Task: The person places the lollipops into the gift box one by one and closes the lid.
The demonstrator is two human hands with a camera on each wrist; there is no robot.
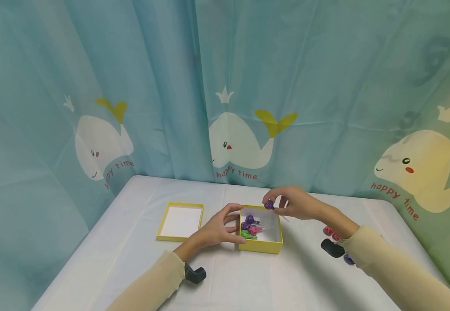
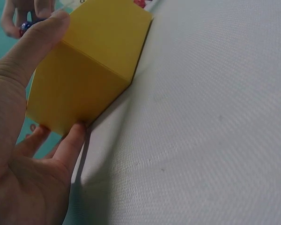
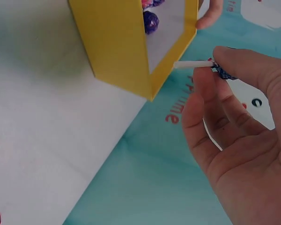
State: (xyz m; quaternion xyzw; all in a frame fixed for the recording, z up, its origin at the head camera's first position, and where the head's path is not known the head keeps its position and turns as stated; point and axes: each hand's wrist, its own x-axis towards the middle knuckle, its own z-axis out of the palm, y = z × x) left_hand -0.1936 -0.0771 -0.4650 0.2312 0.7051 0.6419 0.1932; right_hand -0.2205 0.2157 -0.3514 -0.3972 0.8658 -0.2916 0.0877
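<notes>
A yellow box (image 1: pixel 261 246) with a white inside stands uncovered on the table. Inside, toward its left, lie two purple lollipops (image 1: pixel 250 219), a pink lollipop (image 1: pixel 253 230) and a green lollipop (image 1: pixel 246 234). My left hand (image 1: pixel 217 226) holds the box at its left side, thumb at the front corner and fingers along the side toward the back. Above the box's back right corner, my right hand (image 1: pixel 296 203) pinches a purple lollipop (image 1: pixel 269 204) between thumb and fingers. In the right wrist view its white stick (image 3: pixel 193 64) points toward the box.
Left of the box lies a yellow-rimmed lid (image 1: pixel 172 238), white side up. Red lollipops (image 1: pixel 327 230) and a purple lollipop (image 1: pixel 348 259) lie at the right, partly hidden by the right forearm. A blue whale-print curtain (image 1: pixel 170 86) hangs behind the white table (image 1: pixel 232 285).
</notes>
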